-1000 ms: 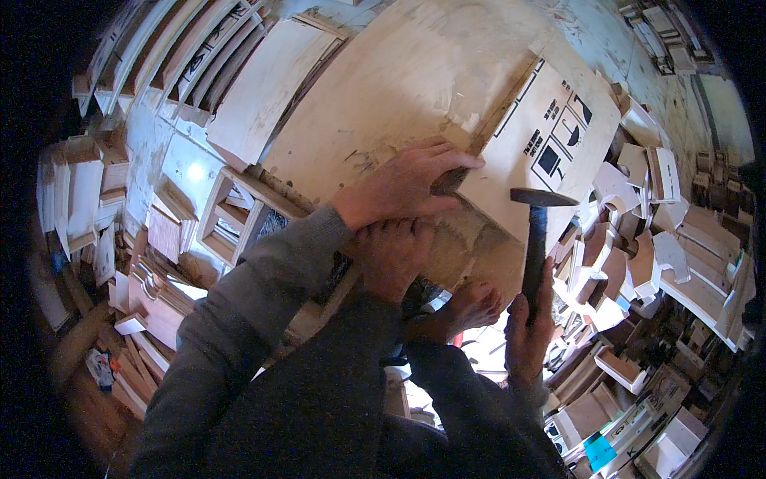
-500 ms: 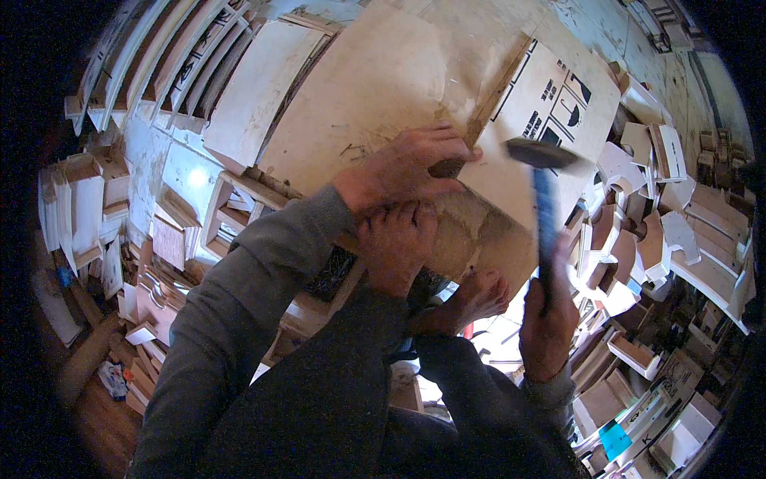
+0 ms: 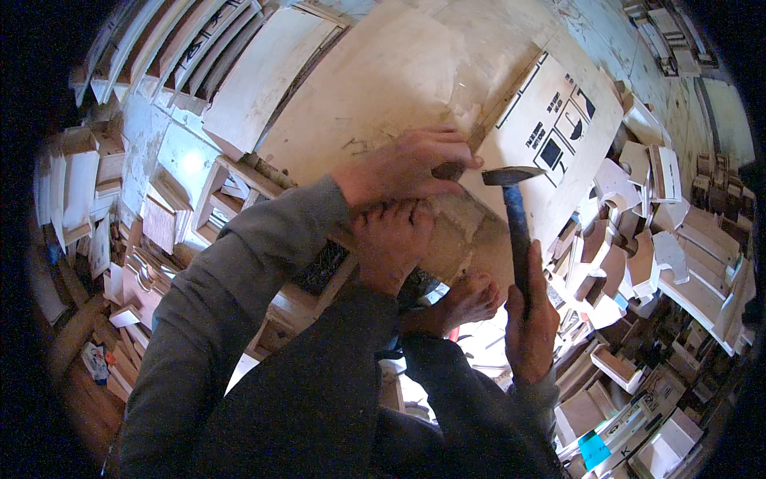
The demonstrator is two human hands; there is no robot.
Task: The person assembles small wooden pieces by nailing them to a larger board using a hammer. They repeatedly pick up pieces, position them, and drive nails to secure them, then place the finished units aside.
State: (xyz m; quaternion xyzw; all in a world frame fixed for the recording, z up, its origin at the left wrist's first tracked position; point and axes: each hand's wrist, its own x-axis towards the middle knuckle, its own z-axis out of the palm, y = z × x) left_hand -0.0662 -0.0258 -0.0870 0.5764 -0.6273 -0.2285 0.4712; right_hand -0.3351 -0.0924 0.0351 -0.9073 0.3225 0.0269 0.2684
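My right hand (image 3: 533,327) grips the dark handle of a hammer (image 3: 519,231), its metal head just right of my left fingertips, over the pale board. My left hand (image 3: 405,165) rests on the wood with fingers bent and thumb drawn toward them. A dark patch shows between thumb and forefinger; whatever they pinch is too small to tell. Right of these fingers lies a pale plywood board (image 3: 570,152) with black printed marks. My bare feet, the left foot (image 3: 393,243) and right foot (image 3: 463,303), press on a brownish wooden piece (image 3: 479,235) below my left hand.
A large plain plywood sheet (image 3: 391,72) spreads beyond my hands. Upright boards (image 3: 175,56) stand in a row at the far left. Curved wooden offcuts (image 3: 614,263) pile up on the right. An open wooden frame (image 3: 227,199) stands left of my left forearm.
The hammer and my right hand have moved left, the head dropping slightly toward my left fingertips. My left hand keeps its place on the wood. The view has shifted a little.
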